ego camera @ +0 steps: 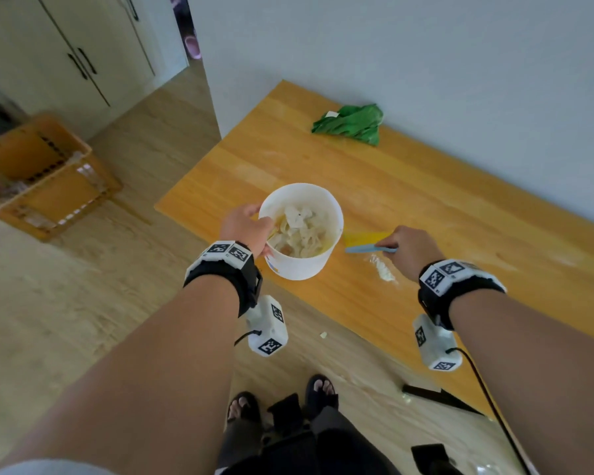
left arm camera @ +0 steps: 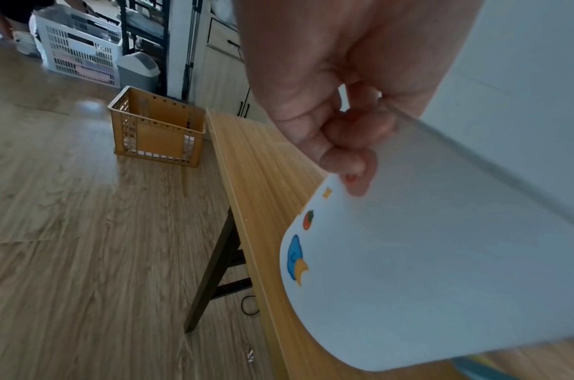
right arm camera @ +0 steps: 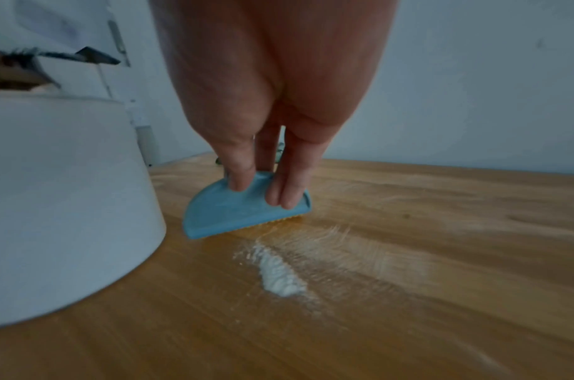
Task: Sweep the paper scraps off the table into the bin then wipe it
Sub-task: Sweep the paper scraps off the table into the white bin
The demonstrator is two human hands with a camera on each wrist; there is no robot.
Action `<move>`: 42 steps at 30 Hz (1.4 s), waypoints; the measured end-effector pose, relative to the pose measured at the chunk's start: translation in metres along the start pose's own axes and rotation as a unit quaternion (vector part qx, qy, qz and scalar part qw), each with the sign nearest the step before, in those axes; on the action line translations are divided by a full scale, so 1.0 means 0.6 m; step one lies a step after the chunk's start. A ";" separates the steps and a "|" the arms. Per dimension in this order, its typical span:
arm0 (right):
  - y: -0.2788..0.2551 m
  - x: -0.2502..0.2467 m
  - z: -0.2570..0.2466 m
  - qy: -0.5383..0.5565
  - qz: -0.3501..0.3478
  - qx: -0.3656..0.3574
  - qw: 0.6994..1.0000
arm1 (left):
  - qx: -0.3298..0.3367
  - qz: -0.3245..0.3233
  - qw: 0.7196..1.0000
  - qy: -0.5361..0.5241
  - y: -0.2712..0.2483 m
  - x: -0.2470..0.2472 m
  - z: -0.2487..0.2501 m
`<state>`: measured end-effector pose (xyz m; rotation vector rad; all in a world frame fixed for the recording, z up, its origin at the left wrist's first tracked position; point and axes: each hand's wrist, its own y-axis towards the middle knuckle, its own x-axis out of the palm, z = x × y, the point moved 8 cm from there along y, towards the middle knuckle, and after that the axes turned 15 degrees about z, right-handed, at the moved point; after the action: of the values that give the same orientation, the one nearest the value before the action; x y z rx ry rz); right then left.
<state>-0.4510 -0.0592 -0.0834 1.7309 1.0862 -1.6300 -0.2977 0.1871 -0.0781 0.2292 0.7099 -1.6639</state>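
no readable text, brand or number anywhere; only black-and-white square code markers on the wrist bands [ego camera: 227, 252] and their camera housings, and small cartoon prints, no letters, on the white bin [left arm camera: 441, 270] wall.

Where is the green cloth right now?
In the head view, the green cloth lies crumpled on the wooden table's far side against the wall, beyond the white bucket.

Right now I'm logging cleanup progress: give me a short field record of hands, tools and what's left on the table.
left hand: grips rim of white bin
bin: holds paper scraps, held at table edge
right hand: pinches blue scraper, edge on table
left on table: white powder, beside the scraper
green cloth: untouched by wall
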 end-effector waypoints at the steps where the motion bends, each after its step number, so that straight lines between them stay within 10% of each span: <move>1: -0.007 0.001 0.005 -0.003 -0.011 -0.004 1.000 | -0.001 0.002 1.000 -0.005 -0.002 0.001 0.000; 8: -0.067 -0.001 0.024 -0.021 -0.059 -0.014 0.998 | -0.030 -0.017 0.999 -0.021 -0.028 0.008 -0.002; 15: -0.102 -0.063 0.026 0.054 0.085 0.067 0.993 | -0.021 -0.027 0.999 0.014 -0.056 -0.022 -0.008; 28: -0.121 -0.053 -0.053 0.045 0.128 0.080 0.988 | -0.034 -0.115 0.987 0.109 -0.068 -0.095 -0.086; 42: -0.110 -0.059 -0.038 0.012 0.152 0.111 0.982 | -0.062 -0.263 0.929 0.252 -0.090 -0.010 -0.198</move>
<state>-0.4912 -0.0115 -0.0358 1.9519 0.6265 -1.5846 -0.3753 0.2622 -0.1514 0.4113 1.3514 -2.0820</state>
